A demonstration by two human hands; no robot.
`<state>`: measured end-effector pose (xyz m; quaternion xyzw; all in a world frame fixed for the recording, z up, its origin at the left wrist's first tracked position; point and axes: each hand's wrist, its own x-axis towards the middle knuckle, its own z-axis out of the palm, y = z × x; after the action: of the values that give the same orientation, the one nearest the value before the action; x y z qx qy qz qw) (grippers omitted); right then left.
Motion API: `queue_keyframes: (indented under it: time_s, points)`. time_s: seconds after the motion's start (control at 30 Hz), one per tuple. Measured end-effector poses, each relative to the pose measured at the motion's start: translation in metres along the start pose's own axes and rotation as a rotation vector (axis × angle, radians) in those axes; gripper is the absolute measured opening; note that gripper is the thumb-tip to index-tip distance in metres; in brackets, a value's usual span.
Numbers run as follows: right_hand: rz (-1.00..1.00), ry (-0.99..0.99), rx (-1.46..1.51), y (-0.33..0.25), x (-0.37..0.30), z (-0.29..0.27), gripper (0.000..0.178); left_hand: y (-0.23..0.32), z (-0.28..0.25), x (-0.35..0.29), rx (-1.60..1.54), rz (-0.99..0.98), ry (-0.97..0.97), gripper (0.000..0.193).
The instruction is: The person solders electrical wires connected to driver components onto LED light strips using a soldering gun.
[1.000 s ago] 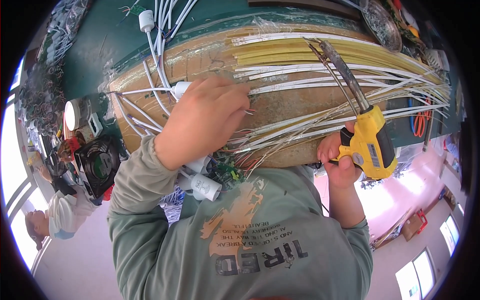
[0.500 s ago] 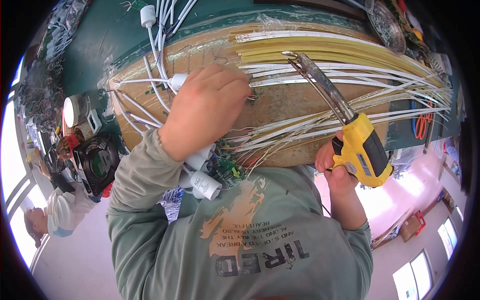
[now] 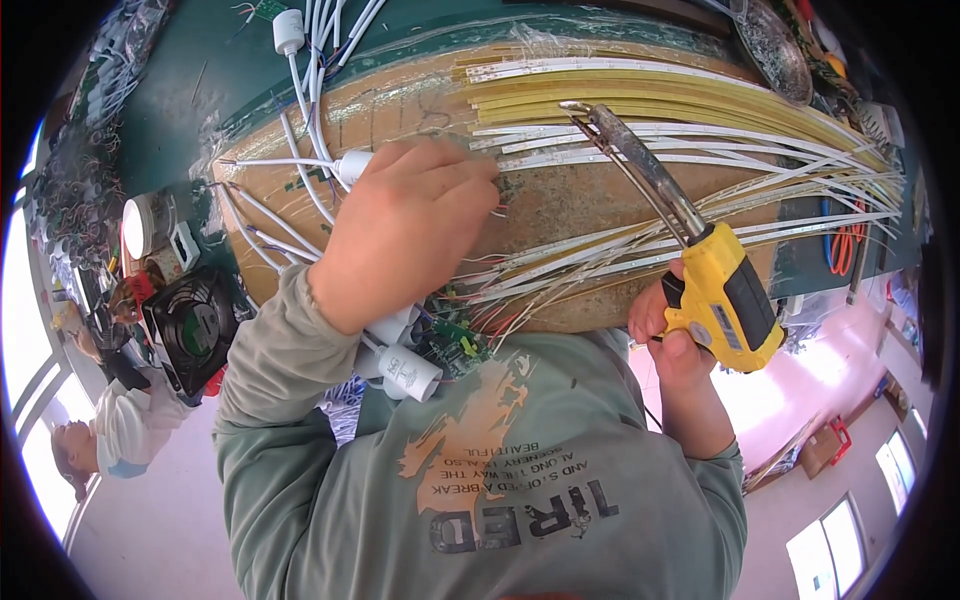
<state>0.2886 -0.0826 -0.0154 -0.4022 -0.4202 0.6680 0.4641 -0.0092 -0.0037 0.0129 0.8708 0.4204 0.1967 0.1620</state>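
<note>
Our left hand (image 3: 400,235) is bent over the board, fingers curled downward and close together; we cannot tell what they grip, since the back of the hand covers it. A white cap (image 3: 352,166) shows at its far left edge, and short reddish wire ends (image 3: 499,211) peek out on its right. Our right hand (image 3: 665,325) is wrapped around the handle of a yellow and black soldering gun (image 3: 740,305), over the near right part of the board. Its long metal barrel (image 3: 650,165) points far and left, crossing our view of the white strips (image 3: 570,158); we cannot tell how high it hangs above them.

Beyond the barrel lies a thick bundle of yellowish strips (image 3: 560,102). On the near side, loose strips and thin wires crisscross the brown board (image 3: 550,215). Just on the near side of our left wrist, a green circuit board (image 3: 452,345) and another white cylinder (image 3: 408,373) crowd together against our shirt (image 3: 400,500).

White cables (image 3: 300,85) spread at the far left. Farther left stand a black fan (image 3: 193,328) and a round white tub (image 3: 140,228). Orange-handled pliers (image 3: 845,245) lie at the right, a metal pan (image 3: 775,58) at the far right. Another person (image 3: 135,430) is beyond the table's left side.
</note>
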Motion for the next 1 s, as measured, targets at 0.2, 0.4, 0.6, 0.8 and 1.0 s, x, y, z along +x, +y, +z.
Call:
queue_keyframes:
  time_s: [0.2,0.4,0.6,0.8,1.0]
  points:
    - [0.003,-0.025,0.001,0.000,0.000,-0.001,0.075,0.001,-0.004,-0.002,-0.067,0.007,-0.086,0.015]
    - [0.000,-0.034,0.007,0.001,-0.002,-0.003,0.075,0.000,-0.001,-0.002,-0.097,0.018,-0.050,0.016]
    - [0.036,-0.082,-0.089,-0.001,-0.014,-0.007,0.070,-0.005,0.004,-0.001,-0.046,-0.033,0.029,0.016]
    - [0.043,-0.160,-0.318,-0.001,-0.021,-0.014,0.031,-0.006,0.006,-0.001,-0.027,-0.048,0.068,0.016]
    - [0.081,-0.144,-0.342,-0.002,-0.027,-0.014,0.025,-0.005,0.006,-0.001,0.000,-0.054,0.065,0.017]
